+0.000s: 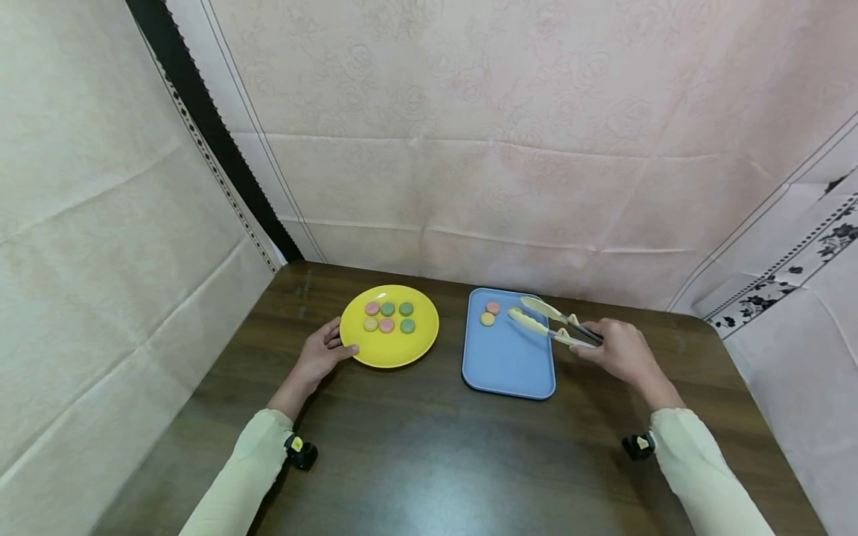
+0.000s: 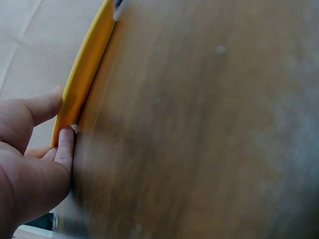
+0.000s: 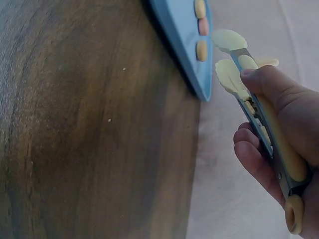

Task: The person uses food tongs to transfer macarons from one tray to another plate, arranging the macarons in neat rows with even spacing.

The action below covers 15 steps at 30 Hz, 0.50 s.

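Observation:
My left hand [image 1: 323, 353] pinches the left rim of a yellow plate [image 1: 397, 359], its thumb and fingers at the edge. Several small macaron-like rounds in pink, green and yellow lie in two rows on that plate. In my right hand [image 1: 622, 350] is a pair of tongs [image 3: 269, 117] with cream scalloped tips, spread apart over the upper right of a blue tray [image 1: 509, 365]. On the tray are a pink round [image 1: 493, 307], a yellow round [image 1: 487, 319] and another yellow one [image 1: 515, 311], partly hidden by the tongs. Nothing shows between the tips in the right wrist view.
Plate and tray stand side by side near the far edge of a dark wooden table [image 1: 429, 447]. Behind it hangs a pale patterned cloth [image 1: 469, 186], with more cloth at both sides. Each wrist carries a small black camera [image 1: 303, 452].

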Each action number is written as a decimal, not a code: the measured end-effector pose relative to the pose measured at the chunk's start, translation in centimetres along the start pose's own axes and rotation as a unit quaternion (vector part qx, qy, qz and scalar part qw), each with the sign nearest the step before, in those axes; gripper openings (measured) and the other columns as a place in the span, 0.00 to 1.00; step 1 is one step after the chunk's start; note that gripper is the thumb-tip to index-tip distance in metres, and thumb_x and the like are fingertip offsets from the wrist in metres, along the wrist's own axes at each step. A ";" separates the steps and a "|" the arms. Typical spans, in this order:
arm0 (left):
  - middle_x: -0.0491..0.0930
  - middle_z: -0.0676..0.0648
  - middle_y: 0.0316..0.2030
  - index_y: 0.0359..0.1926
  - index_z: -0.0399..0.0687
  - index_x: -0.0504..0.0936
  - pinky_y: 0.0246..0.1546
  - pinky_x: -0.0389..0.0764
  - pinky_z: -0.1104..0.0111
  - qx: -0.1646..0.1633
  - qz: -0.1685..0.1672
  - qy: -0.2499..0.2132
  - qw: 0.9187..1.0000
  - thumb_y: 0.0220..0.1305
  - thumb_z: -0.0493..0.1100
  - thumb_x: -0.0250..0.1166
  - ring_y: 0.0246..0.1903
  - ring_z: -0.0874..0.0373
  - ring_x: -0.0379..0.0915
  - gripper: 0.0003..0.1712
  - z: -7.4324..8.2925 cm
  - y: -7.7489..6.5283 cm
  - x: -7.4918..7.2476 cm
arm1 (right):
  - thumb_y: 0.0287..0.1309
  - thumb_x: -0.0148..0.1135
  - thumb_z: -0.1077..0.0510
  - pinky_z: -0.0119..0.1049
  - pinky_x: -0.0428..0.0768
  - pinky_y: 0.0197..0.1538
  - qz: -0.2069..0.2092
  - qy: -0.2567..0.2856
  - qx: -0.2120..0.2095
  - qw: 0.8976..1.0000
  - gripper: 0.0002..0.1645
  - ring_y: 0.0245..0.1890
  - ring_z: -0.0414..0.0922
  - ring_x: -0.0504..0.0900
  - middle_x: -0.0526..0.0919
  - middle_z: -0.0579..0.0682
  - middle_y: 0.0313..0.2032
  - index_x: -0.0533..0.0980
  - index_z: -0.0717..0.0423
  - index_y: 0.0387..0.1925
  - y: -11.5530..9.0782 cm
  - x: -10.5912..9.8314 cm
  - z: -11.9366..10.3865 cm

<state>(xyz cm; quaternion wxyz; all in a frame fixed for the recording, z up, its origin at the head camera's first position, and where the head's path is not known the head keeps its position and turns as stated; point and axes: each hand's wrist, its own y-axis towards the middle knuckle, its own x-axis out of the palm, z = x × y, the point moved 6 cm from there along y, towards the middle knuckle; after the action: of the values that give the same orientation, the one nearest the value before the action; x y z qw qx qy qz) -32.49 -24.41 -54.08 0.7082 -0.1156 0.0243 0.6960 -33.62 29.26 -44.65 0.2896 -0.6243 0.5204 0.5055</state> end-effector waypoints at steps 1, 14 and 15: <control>0.62 0.34 0.74 0.80 0.41 0.53 0.48 0.80 0.75 0.000 0.000 0.001 1.000 0.67 0.36 0.70 0.69 0.39 0.65 0.48 0.0 0.0 0.0 | 0.55 0.76 0.50 0.38 0.67 0.26 -0.005 0.001 0.004 1.000 0.29 0.24 0.45 0.69 0.80 0.50 0.28 0.84 0.65 0.52 0.1 0.2 0.2; 0.61 0.34 0.74 0.80 0.40 0.52 0.49 0.80 0.74 0.001 0.000 0.000 1.000 0.68 0.36 0.69 0.69 0.39 0.65 0.48 0.2 -0.2 -0.1 | 0.58 0.75 0.50 0.37 0.67 0.25 -0.028 0.003 0.016 0.999 0.30 0.23 0.43 0.68 0.85 0.54 0.35 0.83 0.67 0.54 0.5 1.5 1.0; 0.61 0.35 0.74 0.80 0.40 0.52 0.49 0.80 0.74 0.000 0.000 0.000 1.000 0.68 0.36 0.69 0.69 0.40 0.65 0.48 0.2 -0.2 -0.1 | 0.58 0.75 0.50 0.37 0.67 0.25 -0.027 0.003 0.015 1.000 0.29 0.23 0.43 0.68 0.85 0.53 0.34 0.83 0.67 0.54 0.6 1.5 1.0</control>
<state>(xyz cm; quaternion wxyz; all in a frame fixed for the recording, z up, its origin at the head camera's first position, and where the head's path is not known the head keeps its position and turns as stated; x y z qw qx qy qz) -32.34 -24.48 -53.85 0.7084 -0.1160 0.0243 0.6958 -34.55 29.45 -46.30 0.3108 -0.6353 0.5119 0.4876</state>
